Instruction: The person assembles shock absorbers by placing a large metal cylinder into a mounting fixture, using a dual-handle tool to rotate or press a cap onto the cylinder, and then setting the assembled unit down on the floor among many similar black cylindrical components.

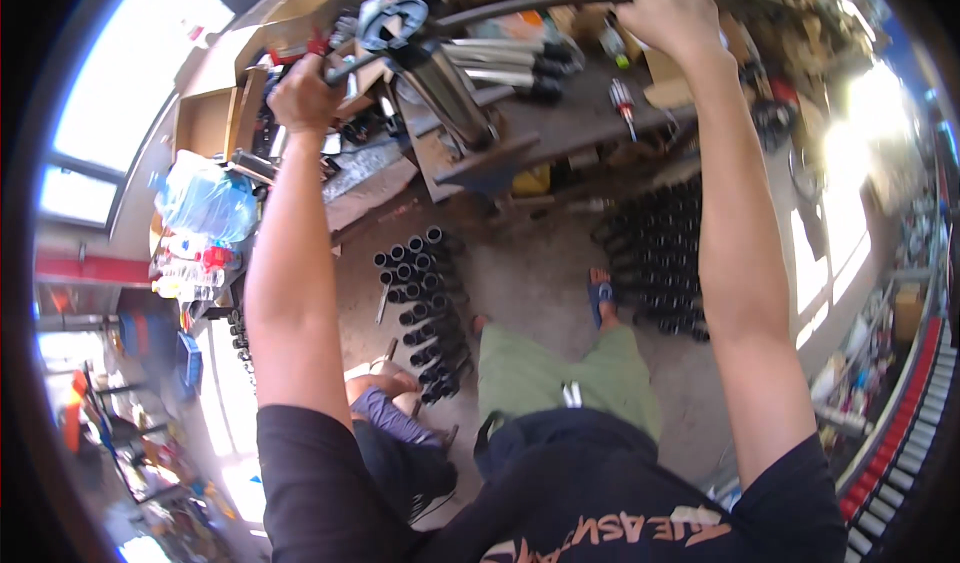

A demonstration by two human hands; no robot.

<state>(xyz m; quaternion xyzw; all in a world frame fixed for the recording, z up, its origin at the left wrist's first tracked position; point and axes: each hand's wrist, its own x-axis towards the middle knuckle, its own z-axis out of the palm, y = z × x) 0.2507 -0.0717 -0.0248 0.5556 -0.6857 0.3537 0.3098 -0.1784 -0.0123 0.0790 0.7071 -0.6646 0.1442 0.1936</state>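
Note:
A shiny metal cylinder (445, 93) stands tilted in a fixture on the workbench (590, 103), with a grey-blue round head (392, 23) at its top. From this head a long dark bar (540, 3) reaches to the right, and a shorter dark end sticks out to the left. My right hand (672, 15) is closed round the bar's far right end. My left hand (303, 96) is closed on the short left end, its fingers partly turned away. Behind the cylinder lie several shiny rods with black ends (510, 63).
A screwdriver (623, 108) lies near the bench's front edge. Black tubes (415, 273) stand on the floor at left, more black parts (660, 248) at right. Another person (400, 443) sits low at my left. Cardboard boxes (205, 123) and a clear plastic bag (208, 198) are further left.

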